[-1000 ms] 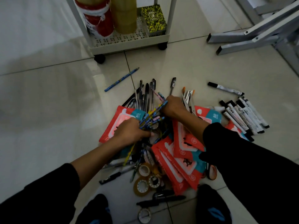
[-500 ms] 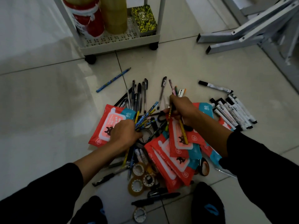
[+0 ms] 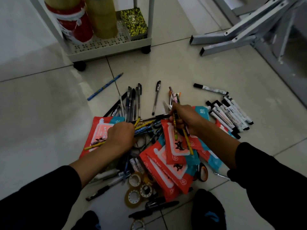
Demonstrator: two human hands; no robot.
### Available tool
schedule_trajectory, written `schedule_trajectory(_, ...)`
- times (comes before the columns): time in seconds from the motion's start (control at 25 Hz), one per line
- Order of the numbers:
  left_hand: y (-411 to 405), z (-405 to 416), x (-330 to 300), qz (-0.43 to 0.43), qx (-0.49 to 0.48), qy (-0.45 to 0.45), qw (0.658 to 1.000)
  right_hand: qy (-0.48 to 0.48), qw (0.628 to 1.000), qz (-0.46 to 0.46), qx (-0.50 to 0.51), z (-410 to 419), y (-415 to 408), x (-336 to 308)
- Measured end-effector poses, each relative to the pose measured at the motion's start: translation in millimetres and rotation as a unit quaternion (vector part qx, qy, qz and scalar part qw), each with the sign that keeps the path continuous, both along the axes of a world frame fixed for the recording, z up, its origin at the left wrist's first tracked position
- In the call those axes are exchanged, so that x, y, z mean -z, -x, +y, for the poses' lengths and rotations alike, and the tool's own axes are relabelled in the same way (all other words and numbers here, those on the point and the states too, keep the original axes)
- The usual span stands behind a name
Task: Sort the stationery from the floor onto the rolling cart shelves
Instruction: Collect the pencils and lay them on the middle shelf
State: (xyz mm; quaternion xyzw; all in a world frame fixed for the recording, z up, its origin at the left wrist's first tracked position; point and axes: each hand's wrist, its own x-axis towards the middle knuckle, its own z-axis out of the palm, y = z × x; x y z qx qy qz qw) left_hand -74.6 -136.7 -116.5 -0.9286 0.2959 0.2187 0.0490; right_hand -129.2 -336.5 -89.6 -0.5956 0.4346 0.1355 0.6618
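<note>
Head cam, dim light. Landmark = heap of red-and-teal plastic wipe packets (image 3: 172,156) on the white tiled floor (image 3: 41,113).

L hand (image 3: 120,136) over the heap's left side, fingers clenched round a bundle of blue and yellow patterned pencils (image 3: 146,127). Bundle lies crosswise through the fist: tips fan out past the knuckles toward the heap's centre, butt ends stick out the other side over the leftmost packet.

R hand (image 3: 186,119) over the heap's far-right part, fingers curled round a few thin patterned pencils (image 3: 175,130). Shafts run through the grip: top ends project beyond the fingers away from the heap, lower ends hang below the palm over a packet.

Beyond the heap: loose dark ballpoint pens (image 3: 132,102), one clear pen (image 3: 156,97) apart, one blue pencil (image 3: 105,86) further left. Right of heap: row of white-barrel black-cap markers (image 3: 230,113). Near side of heap: clear tape rolls (image 3: 137,188), black-handled scissors (image 3: 203,174), black pens.

White rolling cart w/ perforated bottom shelf (image 3: 106,44) stands well beyond the heap, holding a red cylinder (image 3: 74,22), big brown tape rolls (image 3: 102,15) and a yellow-black patterned box (image 3: 133,20).
</note>
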Motion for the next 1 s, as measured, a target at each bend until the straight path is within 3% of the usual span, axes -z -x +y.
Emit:
schedule_trajectory(0.28,-36,-7,-14,0.102,-0.016,0.040,0.994,-0.040,0.999,-0.012,0.006,-7,3,-1)
schedule_trajectory(0.44,-49,-20,-19,0.190,-0.077,0.131,0.970,-0.083,0.996,-0.022,0.025,-12,5,1)
schedule_trajectory(0.6,-24,-40,-6,0.253,-0.047,0.160,0.953,-0.113,0.990,-0.039,0.076,-13,3,0)
schedule_trajectory(0.84,-6,-50,4,0.199,-0.012,0.130,0.971,-0.107,0.990,-0.026,0.089,-15,2,6)
schedule_trajectory(1.0,-15,-47,-7,0.208,-0.068,0.153,0.964,-0.082,0.993,-0.044,0.074,-13,0,2)
